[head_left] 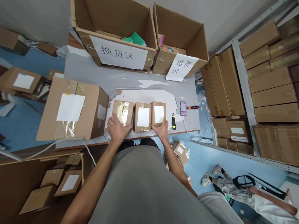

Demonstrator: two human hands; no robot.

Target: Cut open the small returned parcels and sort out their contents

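Three small cardboard boxes stand side by side on the table in front of me. My left hand [116, 128] grips the near end of the left taped box [123, 109], thumb by its right edge and fingers at its left side. Around the near end of the right box [158, 109], my right hand [161, 128] is closed in the same way. Between them sits the middle box [143, 117], with a white label on top; neither hand plainly holds it. A yellow and black utility knife [173, 121] lies to the right of my right hand.
A large labelled carton [70, 109] stands at the table's left. Two open cartons with paper signs, one left [121, 53] and one right [179, 63], line the back. A phone [183, 109] and red-handled tool [193, 107] lie right. Shelving [247, 102] and another person [243, 189] are beyond.
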